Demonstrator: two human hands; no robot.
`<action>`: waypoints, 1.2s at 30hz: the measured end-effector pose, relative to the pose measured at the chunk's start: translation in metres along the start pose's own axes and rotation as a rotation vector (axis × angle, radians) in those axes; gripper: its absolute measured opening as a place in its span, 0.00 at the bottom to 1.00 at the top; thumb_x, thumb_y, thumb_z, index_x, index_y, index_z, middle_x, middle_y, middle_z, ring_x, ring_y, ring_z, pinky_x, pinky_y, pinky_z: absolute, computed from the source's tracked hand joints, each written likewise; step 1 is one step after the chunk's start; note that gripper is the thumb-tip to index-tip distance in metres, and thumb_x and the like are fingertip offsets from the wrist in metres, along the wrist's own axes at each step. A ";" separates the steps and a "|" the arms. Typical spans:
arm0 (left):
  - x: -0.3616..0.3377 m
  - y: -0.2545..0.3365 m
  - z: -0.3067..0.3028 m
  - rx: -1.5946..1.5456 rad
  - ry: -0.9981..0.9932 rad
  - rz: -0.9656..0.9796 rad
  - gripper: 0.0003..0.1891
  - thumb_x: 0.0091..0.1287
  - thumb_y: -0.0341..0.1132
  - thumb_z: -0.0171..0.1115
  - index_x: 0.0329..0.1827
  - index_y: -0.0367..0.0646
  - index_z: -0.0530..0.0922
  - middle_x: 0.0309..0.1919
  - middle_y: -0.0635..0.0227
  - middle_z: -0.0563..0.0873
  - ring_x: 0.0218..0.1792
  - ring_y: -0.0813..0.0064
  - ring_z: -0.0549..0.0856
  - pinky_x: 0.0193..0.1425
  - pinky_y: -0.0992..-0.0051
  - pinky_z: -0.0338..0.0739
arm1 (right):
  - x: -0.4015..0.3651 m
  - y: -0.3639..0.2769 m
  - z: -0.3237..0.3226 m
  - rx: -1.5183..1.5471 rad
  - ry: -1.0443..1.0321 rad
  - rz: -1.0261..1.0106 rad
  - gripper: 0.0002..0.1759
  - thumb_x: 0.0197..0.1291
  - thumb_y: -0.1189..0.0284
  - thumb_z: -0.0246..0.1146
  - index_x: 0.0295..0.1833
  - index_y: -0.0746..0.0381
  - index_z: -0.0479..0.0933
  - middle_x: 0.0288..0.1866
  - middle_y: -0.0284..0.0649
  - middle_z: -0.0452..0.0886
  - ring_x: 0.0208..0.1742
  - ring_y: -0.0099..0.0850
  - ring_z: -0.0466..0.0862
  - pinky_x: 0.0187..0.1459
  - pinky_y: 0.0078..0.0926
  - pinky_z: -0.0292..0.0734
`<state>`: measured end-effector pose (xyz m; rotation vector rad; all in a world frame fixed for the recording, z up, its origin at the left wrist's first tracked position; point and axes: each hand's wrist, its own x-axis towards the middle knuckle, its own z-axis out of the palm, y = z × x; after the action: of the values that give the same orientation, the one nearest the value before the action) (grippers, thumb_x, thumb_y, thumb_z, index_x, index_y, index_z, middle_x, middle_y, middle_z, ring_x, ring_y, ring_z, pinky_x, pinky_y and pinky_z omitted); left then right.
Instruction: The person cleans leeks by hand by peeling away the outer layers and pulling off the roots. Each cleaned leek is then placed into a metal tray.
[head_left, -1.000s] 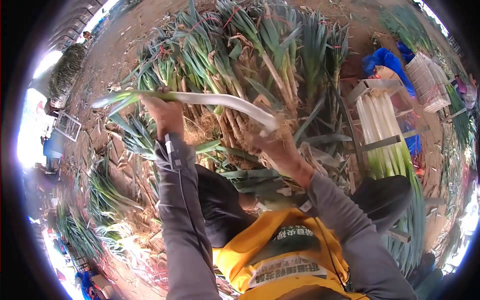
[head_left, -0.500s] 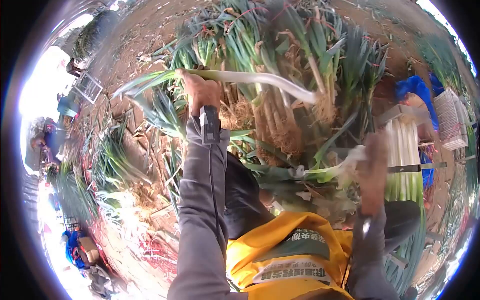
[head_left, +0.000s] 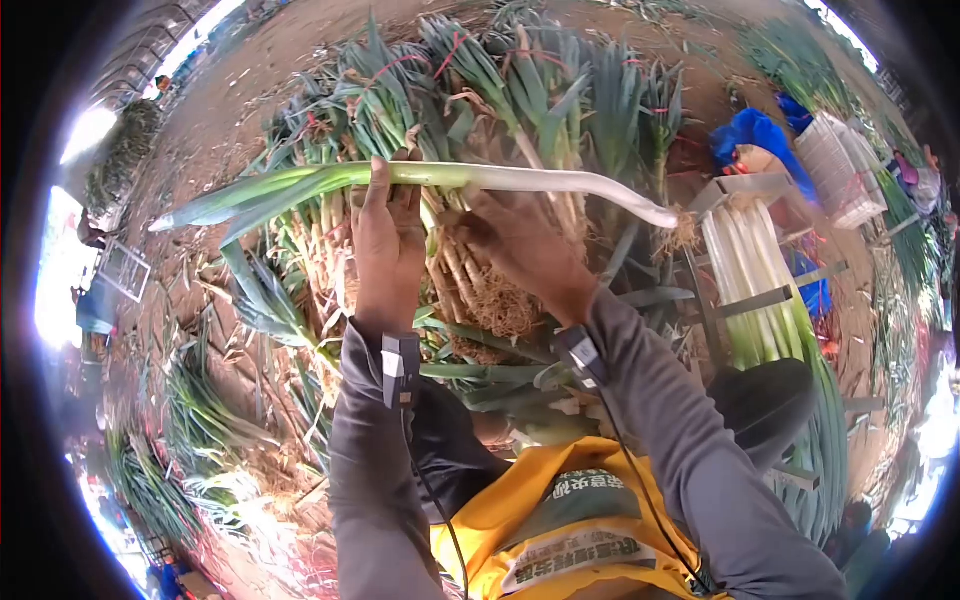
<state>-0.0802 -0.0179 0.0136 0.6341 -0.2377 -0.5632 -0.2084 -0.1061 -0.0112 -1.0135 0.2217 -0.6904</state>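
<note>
A long green onion (head_left: 560,180) lies sideways across the air in front of me, its leaves to the left and its pale white stalk and roots to the right. My left hand (head_left: 392,245) is closed around its green part, thumb on the near side. Just right of it, my right hand (head_left: 530,250) reaches up to the stalk's lower edge with fingers bent together; what they pinch is hidden. Behind both hands, tied bundles of green onions (head_left: 480,285) stand with their roots towards me.
At right, a metal rack (head_left: 755,302) holds several cleaned white green onions (head_left: 742,250). Beyond it are a blue plastic sheet (head_left: 755,135) and a white crate (head_left: 840,170). Loose green onions (head_left: 205,400) and scraps lie on the ground at left.
My right hand has come from the right side, where it was blurred beside pale peelings, over to the stalk. My left hand still holds the green onion. The view has shifted.
</note>
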 end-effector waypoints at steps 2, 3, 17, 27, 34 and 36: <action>-0.001 -0.003 -0.002 0.196 -0.012 -0.015 0.15 0.74 0.38 0.66 0.55 0.38 0.77 0.50 0.61 0.86 0.56 0.66 0.85 0.68 0.66 0.79 | 0.005 0.014 0.001 0.275 -0.148 0.114 0.15 0.74 0.61 0.64 0.44 0.64 0.81 0.29 0.31 0.79 0.30 0.21 0.79 0.33 0.20 0.72; 0.002 -0.002 -0.004 0.214 -0.022 -0.060 0.13 0.73 0.37 0.68 0.51 0.39 0.78 0.45 0.63 0.88 0.53 0.67 0.87 0.65 0.68 0.81 | 0.002 0.016 -0.005 0.115 -0.079 0.175 0.16 0.75 0.60 0.63 0.43 0.64 0.80 0.29 0.32 0.81 0.30 0.19 0.79 0.31 0.20 0.70; 0.019 0.029 -0.026 0.153 -0.014 0.128 0.16 0.75 0.37 0.64 0.59 0.39 0.74 0.47 0.62 0.85 0.52 0.67 0.85 0.60 0.67 0.81 | -0.249 0.118 -0.213 -1.697 -1.239 0.280 0.15 0.67 0.68 0.59 0.53 0.64 0.81 0.42 0.46 0.86 0.44 0.40 0.88 0.45 0.41 0.84; 0.019 0.012 -0.053 1.566 0.172 0.914 0.31 0.68 0.32 0.59 0.75 0.37 0.65 0.51 0.55 0.78 0.49 0.55 0.79 0.58 0.60 0.75 | -0.141 -0.010 -0.108 -0.467 -0.040 0.416 0.41 0.59 0.80 0.69 0.78 0.61 0.63 0.59 0.43 0.81 0.46 0.28 0.84 0.35 0.23 0.82; 0.043 0.041 -0.055 -0.037 0.628 0.137 0.22 0.75 0.55 0.60 0.54 0.44 0.76 0.34 0.68 0.79 0.32 0.74 0.79 0.35 0.69 0.77 | -0.167 -0.067 -0.064 -0.563 -0.094 0.538 0.30 0.69 0.71 0.62 0.75 0.60 0.68 0.67 0.45 0.77 0.63 0.36 0.77 0.59 0.37 0.73; 0.053 0.048 -0.074 -0.145 0.560 0.207 0.21 0.76 0.56 0.58 0.50 0.44 0.76 0.30 0.69 0.77 0.30 0.73 0.77 0.35 0.69 0.77 | -0.177 -0.086 -0.049 -0.705 -0.100 0.583 0.26 0.75 0.68 0.58 0.75 0.60 0.68 0.72 0.45 0.75 0.73 0.40 0.73 0.72 0.42 0.68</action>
<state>0.0118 0.0202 -0.0128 0.5937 0.2612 -0.1860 -0.4047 -0.0595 0.0106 -1.5552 0.6725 -0.0070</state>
